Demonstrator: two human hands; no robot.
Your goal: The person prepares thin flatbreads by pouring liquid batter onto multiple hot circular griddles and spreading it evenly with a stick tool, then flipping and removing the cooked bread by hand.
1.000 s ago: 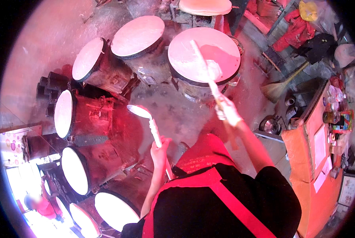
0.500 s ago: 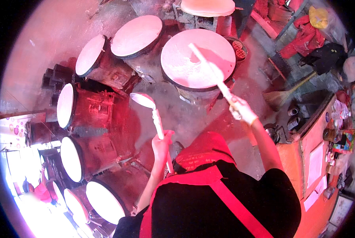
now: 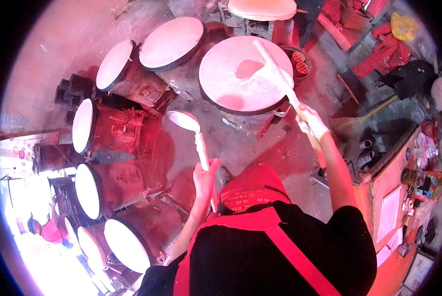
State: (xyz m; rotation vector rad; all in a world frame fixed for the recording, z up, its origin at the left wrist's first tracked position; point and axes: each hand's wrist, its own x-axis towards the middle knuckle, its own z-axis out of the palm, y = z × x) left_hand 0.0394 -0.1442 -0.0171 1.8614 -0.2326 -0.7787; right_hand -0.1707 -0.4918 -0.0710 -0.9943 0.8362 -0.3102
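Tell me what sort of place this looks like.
Likely a small griddle-cooking workshop: drum-shaped stands with pale round tops, plus a ladle and a long flat paddle, suggest it.

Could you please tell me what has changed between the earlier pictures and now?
The right hand has swung the long stick rightward across the round griddle, its tip now nearer the far edge. The left hand and the ladle have shifted slightly right and forward. Nothing was taken hold of or let go; the hands keep their tools.
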